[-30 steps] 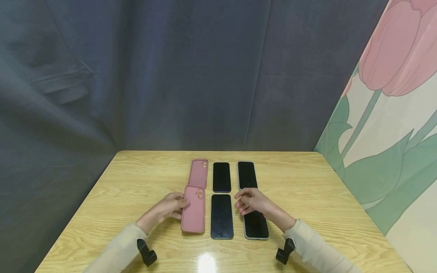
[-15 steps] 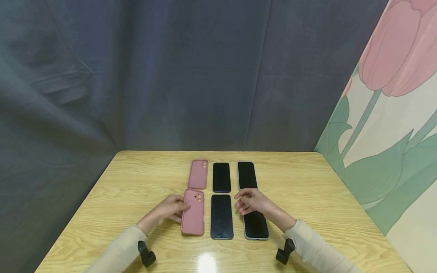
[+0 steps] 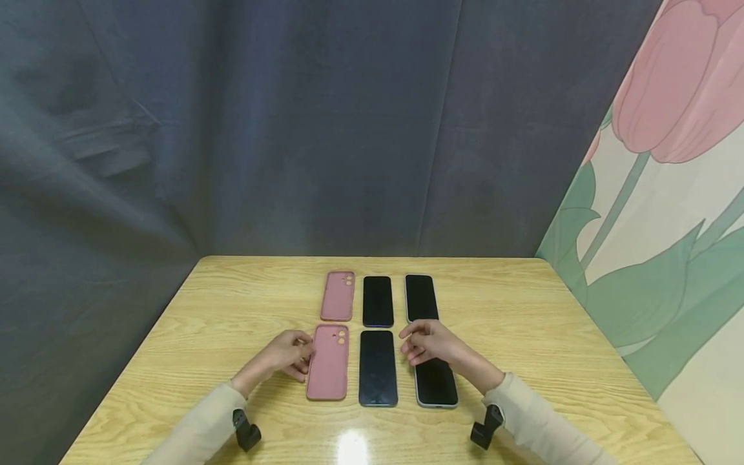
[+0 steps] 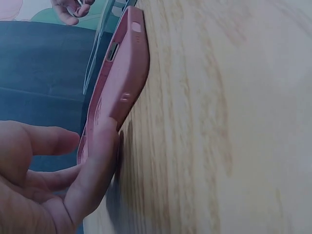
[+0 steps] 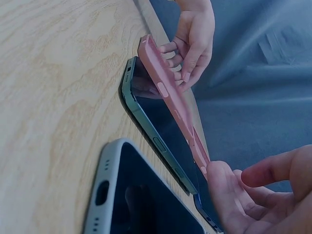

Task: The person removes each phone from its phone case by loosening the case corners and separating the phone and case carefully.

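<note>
A pink phone case point(image 3: 327, 371) lies hollow side up on the table, camera cutouts at the far end. At its left edge is my left hand point(image 3: 290, 354); in the left wrist view one finger point(image 4: 100, 146) touches the case's outer side, and the thumb stands apart from it. My right hand point(image 3: 427, 342) hovers with relaxed fingers over the near right phone point(image 3: 437, 385), which has a pale edge. Between the hands lies a dark phone point(image 3: 378, 369), screen up. Nothing shows between the right fingers in the right wrist view.
A second pink phone case point(image 3: 337, 296) lies behind the near one. Beside it are a dark phone point(image 3: 378, 301) and a pale-edged phone point(image 3: 420, 297), forming a far row. The wooden table point(image 3: 232, 290) ends at a dark curtain point(image 3: 349, 129).
The near case has come toward me, off the far case's edge, and now lies flatter on the table. The left fingers have drawn back to its left edge. The right hand has stayed put.
</note>
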### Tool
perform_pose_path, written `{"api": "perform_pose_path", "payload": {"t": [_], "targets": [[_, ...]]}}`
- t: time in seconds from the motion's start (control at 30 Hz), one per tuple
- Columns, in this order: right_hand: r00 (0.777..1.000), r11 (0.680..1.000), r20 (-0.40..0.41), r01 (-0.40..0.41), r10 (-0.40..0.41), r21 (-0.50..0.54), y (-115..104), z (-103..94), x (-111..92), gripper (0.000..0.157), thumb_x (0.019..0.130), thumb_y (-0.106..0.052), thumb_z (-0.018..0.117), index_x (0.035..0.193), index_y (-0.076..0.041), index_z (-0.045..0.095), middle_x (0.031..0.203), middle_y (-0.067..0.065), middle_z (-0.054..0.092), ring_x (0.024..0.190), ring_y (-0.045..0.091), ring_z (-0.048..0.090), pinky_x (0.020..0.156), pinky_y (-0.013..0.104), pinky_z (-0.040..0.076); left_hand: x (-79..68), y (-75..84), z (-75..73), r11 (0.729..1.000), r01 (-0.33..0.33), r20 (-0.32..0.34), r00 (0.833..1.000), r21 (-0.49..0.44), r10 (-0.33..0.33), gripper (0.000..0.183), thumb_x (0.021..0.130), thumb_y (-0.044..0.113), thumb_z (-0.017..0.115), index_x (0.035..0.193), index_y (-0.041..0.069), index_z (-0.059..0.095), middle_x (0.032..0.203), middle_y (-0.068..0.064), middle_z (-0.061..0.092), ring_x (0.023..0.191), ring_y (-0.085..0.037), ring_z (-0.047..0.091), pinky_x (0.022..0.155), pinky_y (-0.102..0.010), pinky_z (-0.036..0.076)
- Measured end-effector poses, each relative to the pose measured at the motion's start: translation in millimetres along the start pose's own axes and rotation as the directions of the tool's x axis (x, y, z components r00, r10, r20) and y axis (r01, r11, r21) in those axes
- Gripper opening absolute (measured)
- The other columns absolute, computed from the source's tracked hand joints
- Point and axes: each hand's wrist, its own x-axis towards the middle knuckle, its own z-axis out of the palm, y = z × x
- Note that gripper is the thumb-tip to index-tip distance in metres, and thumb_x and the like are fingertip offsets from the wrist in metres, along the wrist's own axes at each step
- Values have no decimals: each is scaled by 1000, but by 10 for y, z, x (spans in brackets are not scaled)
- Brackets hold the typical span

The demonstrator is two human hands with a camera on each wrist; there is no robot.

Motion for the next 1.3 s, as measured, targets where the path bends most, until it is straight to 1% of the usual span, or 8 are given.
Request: {"api": "perform_pose_path", "payload": {"t": [0.23,0.37,0.43,0.67,0.8,0.87,1.07,1.3], "targets": [[1000,1000,11,11,-11,-18,-26,-43,4,25,100,1,45,118,18,52,93,24,68,71,19,67,70,38,60,-10,9,-29,998,-13,-60,998,66,17,23,101,6,52,118,-8,56,86,-17,57,67,-24,60,56,-35,58],[1000,1000,10,9,-9,-27,-37,-85,19,25,101,1,45,118,18,52,93,24,67,71,19,66,70,37,60,17,16,-21,993,-51,-104,993,105,62,20,101,8,53,115,-5,59,79,-14,56,59,-20,57,51,-32,55],[1000,1000,11,6,-6,-29,-37,-110,31,25,101,1,45,118,18,52,94,25,67,72,19,66,70,37,60,33,24,-16,990,-84,-109,989,116,97,22,102,10,53,116,-6,59,77,-13,55,56,-18,55,50,-29,53],[1000,999,22,-12,13,-48,-27,-175,67,27,101,0,45,119,18,52,91,21,67,71,17,66,70,35,60,65,31,9,976,-202,-107,972,80,210,21,101,4,52,113,-11,59,68,-9,54,52,-13,51,45,-23,46],[1000,995,14,-5,6,-100,-20,-216,99,26,100,0,45,118,18,52,85,16,66,69,16,65,67,32,59,77,36,36,974,-217,-131,966,61,223,21,99,1,52,114,-12,59,67,-7,53,52,-12,51,45,-22,45],[1000,990,-8,9,-10,-139,-20,-238,118,26,100,1,46,117,18,53,84,14,65,69,16,65,66,31,59,85,44,52,976,-210,-139,966,60,217,21,99,2,52,115,-10,60,69,-7,53,53,-12,52,45,-22,45],[990,967,-134,-1,-34,-253,-50,-293,169,21,97,-2,54,111,13,61,84,13,63,70,19,60,62,32,56,121,72,111,978,-196,-124,971,69,203,21,100,4,53,115,-8,62,74,-11,56,55,-12,53,46,-23,48],[954,932,-291,-44,-67,-359,-66,-355,267,11,96,-3,60,99,5,67,83,11,62,68,20,59,59,32,55,152,82,173,977,-207,-86,974,54,211,20,101,5,53,113,-8,61,73,-11,57,55,-12,53,47,-22,48]]}}
